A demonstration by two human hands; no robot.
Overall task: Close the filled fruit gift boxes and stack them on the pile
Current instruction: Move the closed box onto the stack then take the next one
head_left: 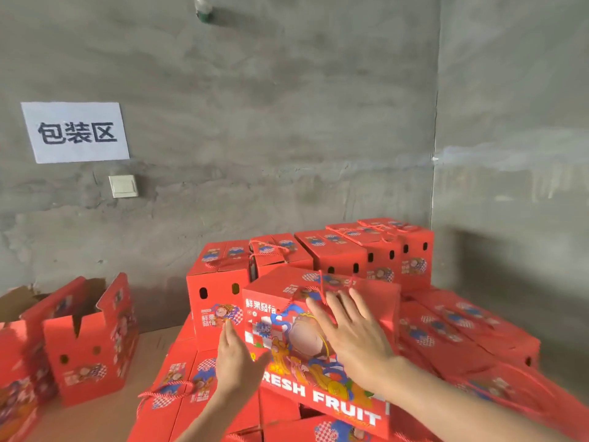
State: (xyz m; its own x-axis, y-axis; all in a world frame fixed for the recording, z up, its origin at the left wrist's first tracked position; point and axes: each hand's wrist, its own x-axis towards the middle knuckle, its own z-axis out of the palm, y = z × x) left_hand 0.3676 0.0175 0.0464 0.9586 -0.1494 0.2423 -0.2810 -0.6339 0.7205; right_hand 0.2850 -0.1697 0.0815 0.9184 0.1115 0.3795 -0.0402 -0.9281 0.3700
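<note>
Gift box [345,401] tilted on pile [462,330]. R hand [353,333] flat on its front. L hand [237,362], fingers straight, at its 9 o'clock edge.

The leftmost box [14,390] is blurred and cropped.

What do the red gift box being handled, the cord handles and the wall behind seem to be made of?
Gift box: printed cardboard, matte red; the open box at left shows brown unprinted inner faces. Cord handle: twisted red rope, fibre unclear. Wall: probably bare grey cement render, by its mottled, rough look.
</note>
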